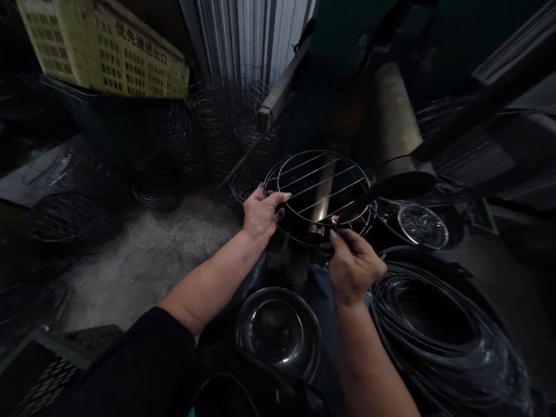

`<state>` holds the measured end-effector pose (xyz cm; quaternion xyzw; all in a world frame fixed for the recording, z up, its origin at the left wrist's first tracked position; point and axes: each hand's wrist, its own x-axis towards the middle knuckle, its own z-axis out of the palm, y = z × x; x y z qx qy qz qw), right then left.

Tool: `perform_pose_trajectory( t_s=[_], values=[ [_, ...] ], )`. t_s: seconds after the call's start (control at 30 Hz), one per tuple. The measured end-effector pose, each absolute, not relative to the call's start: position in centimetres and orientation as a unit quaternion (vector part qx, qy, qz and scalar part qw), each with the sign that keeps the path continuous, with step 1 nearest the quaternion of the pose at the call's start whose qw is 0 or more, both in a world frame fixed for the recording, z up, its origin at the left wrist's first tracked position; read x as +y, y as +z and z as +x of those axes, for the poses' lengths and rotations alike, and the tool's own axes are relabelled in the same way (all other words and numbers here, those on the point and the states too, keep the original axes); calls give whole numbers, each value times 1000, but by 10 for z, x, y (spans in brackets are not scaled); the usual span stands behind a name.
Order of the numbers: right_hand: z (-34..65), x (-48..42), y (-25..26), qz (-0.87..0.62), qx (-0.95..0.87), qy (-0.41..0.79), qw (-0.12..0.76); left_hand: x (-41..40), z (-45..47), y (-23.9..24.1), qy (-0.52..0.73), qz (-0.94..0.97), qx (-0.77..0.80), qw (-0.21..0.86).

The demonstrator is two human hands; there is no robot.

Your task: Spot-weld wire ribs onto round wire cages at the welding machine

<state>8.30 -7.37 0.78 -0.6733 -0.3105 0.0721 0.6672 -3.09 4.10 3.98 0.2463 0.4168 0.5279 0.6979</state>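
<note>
Centrally held: a round wire rack (304, 184) with parallel bars, tilted a little; clock directions below run from its middle.
Left hand (262, 214): at the rack's 8-to-9 o'clock edge, clamped on the rim, thumb above and fingers curled beneath.
Right hand (354, 263): at 5 o'clock, thumb and fingers drawn in close by the near rim; shadow hides the fingertips, so I cannot tell whether they are clamped on it.
Wider wire ring (299, 241): showing below the rack on its 7 o'clock side.
Brass-coloured rod (322, 200): upright behind the bars, seen through them.
Glowing orange spot (335, 219): on the near rim between 5 and 6 o'clock, just above the right thumb, where a dark tapered bar comes down.
Metal cylinder (397, 110): at 2 o'clock, with the tapered bar below it.
Steel bowl (278, 333): between 6 and 7 o'clock, near the person's legs.
Coil of wire (490, 359): between 4 and 5 o'clock, large and dark, beside the right forearm.
Yellow plastic crate (143, 63): at 10 o'clock, well apart, red characters on its side.
Stacked wire pieces (208, 119): also at 10 o'clock, nearer, blurred.
Corrugated sheet (256, 35): at 11 o'clock, pale and vertical.
Concrete floor (169, 260): toward 8 o'clock, beyond the left forearm.
</note>
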Motion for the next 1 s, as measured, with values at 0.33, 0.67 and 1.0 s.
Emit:
perform_pose_trajectory(
  t_s=[0.33, 0.67, 1.0],
  values=[
    [87, -77, 28, -675, -267, 204, 657, 44, -25, 39, 531, 229, 424, 697],
    [87, -84, 14, -687, -255, 201, 650, 44, -24, 42, 537, 215, 424, 696],
    [93, -89, 7, -671, -278, 180, 663, 39, -24, 39, 522, 221, 444, 694]
  ],
)
